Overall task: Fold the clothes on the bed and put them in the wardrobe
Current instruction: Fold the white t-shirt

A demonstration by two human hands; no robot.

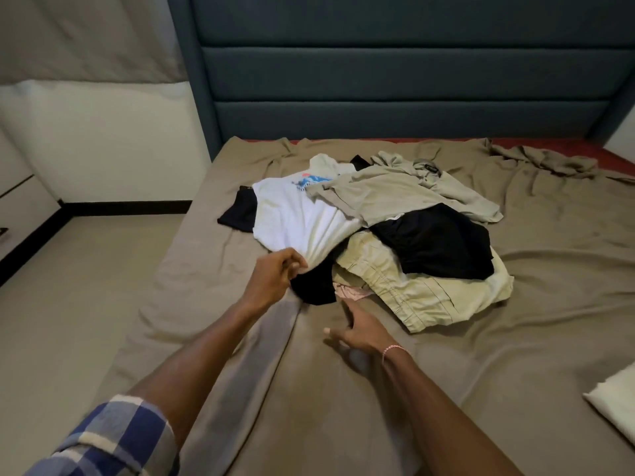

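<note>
A white T-shirt (295, 214) with a blue print lies on a heap of clothes mid-bed. The left grip (275, 273) pinches its bunched hem, fingers curled round the cloth. Just right of that grip are cream shorts (422, 290) under a black garment (443, 242); beyond them lies an olive shirt (395, 194). The right grip (360, 331) is open, fingers spread, holding nothing, above the brown sheet (515, 338), just short of a pink cloth (350, 291). Far beyond both grips stands 1 teal headboard (395, 63).
</note>
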